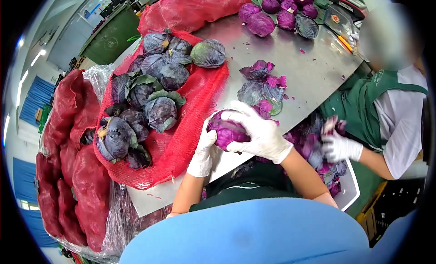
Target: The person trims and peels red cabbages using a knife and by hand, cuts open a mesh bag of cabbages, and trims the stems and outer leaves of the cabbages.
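Observation:
A peeled, bright purple red cabbage (225, 133) is held between my two white-gloved hands above the near edge of the steel table (313, 52). My left hand (204, 148) presses against its left side. My right hand (259, 132) wraps over its top and right side, fingers curled on the leaves. Just beyond my hands lie loose outer cabbage leaves (261, 89) and purple scraps. To the left, an opened red mesh sack (193, 114) spreads over the table with several dull, unpeeled red cabbages (161, 112) on it.
Several peeled cabbages (261, 24) are grouped at the far side. A co-worker in a green apron (356, 105) stands at right, a gloved hand (340, 147) over a white bin (352, 186) of leaves. A knife (344, 42) lies near the co-worker. Full red sacks (91, 186) are stacked left.

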Available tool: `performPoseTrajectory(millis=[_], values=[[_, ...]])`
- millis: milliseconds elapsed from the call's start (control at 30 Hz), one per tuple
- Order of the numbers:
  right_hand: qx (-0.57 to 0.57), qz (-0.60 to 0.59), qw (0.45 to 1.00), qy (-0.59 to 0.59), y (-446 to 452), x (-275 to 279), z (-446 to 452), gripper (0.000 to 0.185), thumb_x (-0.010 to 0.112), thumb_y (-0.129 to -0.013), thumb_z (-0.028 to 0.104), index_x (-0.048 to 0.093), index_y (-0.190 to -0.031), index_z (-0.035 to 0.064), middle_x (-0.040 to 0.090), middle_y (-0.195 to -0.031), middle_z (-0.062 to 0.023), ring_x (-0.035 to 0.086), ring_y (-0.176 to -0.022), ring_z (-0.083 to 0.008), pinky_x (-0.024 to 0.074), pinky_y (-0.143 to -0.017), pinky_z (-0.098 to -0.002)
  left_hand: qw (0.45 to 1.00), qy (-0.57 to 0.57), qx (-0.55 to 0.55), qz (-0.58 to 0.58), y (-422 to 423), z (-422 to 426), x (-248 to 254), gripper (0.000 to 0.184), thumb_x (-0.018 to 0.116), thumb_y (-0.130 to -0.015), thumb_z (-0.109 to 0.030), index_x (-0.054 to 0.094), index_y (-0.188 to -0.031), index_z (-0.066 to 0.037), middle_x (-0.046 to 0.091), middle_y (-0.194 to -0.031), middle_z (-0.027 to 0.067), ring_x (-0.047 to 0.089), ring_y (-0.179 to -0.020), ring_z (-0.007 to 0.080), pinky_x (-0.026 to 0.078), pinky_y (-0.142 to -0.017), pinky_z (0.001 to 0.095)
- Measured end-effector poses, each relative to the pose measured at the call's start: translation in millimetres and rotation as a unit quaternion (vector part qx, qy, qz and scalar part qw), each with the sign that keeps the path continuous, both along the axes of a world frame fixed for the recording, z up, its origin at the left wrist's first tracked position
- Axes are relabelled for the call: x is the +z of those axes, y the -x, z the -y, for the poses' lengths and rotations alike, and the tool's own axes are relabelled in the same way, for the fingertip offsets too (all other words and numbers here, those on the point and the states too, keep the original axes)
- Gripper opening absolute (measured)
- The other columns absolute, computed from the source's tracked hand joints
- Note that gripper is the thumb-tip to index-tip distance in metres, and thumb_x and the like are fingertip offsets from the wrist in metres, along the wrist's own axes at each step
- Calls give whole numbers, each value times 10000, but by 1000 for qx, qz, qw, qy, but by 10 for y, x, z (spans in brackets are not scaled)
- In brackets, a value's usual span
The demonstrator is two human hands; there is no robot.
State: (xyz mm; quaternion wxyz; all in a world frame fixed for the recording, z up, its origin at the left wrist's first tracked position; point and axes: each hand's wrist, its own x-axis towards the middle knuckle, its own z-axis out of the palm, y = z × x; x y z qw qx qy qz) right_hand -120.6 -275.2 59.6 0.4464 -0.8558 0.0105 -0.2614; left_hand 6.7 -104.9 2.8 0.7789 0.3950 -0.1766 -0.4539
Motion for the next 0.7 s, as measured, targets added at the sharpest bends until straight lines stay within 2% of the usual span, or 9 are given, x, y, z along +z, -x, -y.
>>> performPoseTrajectory(millis=[67, 167, 233, 300, 433, 533, 567, 667, 700], values=[[31, 102, 994, -29, -97, -152, -1, 438, 841, -825, 150, 677, -1225, 77, 614, -1374, -162, 690, -964, -241, 565, -825, -339, 998, 12, 0, -65, 12, 38, -113, 871, 753, -913, -485, 361, -1543, -30, 524, -1489, 181, 558, -1354, 313, 454, -1170, 499], [23, -12, 943, -332, -44, -194, -8, 245, 762, -879, 83, 688, -1103, 16, 690, -1023, -58, 614, -862, -94, 530, -753, -269, 990, 52, 1, -130, 124, 135, -27, 770, 696, -975, -439, 388, -1524, 4, 546, -1484, 158, 557, -1361, 284, 440, -1185, 465], [3, 85, 961, -262, -70, -346, 57, 200, 731, -888, 52, 683, -1081, 23, 648, -888, -4, 577, -696, -61, 485, -622, -215, 997, 40, 0, -72, 245, 208, 26, 806, 675, -960, -525, 387, -1530, -34, 555, -1476, 159, 556, -1361, 314, 471, -1148, 512], [34, -5, 859, -511, 213, -199, 161, 188, 722, -883, 24, 670, -1064, 33, 655, -838, -12, 550, -582, -59, 441, -500, -223, 992, 46, -5, -120, 274, 228, 48, 887, 751, -903, -519, 371, -1535, -26, 503, -1516, 184, 511, -1397, 352, 430, -1174, 574], [-168, 19, 859, -484, 404, -496, 431, 123, 691, -898, 0, 654, -1006, 46, 615, -732, 1, 493, -469, -60, 400, -434, -230, 973, 76, -9, -218, 303, 222, -43, 872, 676, -936, -576, 347, -1556, -59, 431, -1567, 199, 478, -1415, 399, 433, -1157, 618], [-276, -10, 950, -143, 525, -849, 680, 114, 696, -892, 65, 656, -984, 11, 640, -815, -12, 597, -661, -79, 513, -620, -267, 966, 70, -8, -247, 233, 198, -16, 878, 603, -950, -642, 330, -1574, -89, 405, -1588, 199, 469, -1421, 409, 456, -1131, 629], [-257, -90, 956, -110, 540, -621, 581, 368, 764, -857, 112, 669, -1191, -8, 708, -1060, -64, 668, -972, -142, 551, -842, -291, 972, 62, -20, -228, 198, 184, 18, 886, 566, -952, -677, 321, -1582, -103, 401, -1593, 196, 469, -1421, 409, 478, -1110, 631], [-53, -81, 963, -250, 370, -272, 250, 881, 866, -774, 144, 443, -1537, 22, 579, -1457, -128, 552, -1310, -194, 423, -1116, -324, 972, 57, -68, -217, 249, 124, 254, 817, 514, -991, -661, 321, -1571, -119, 498, -1510, 208, 581, -1319, 392, 585, -986, 567], [-18, -91, 955, -283, 305, -229, 195, 850, 851, -799, 150, 450, -1540, 38, 593, -1362, -109, 570, -1196, -177, 447, -1021, -312, 977, 45, -81, -190, 263, 130, 314, 833, 480, -992, -685, 312, -1575, -116, 511, -1496, 212, 597, -1301, 392, 604, -959, 547]])
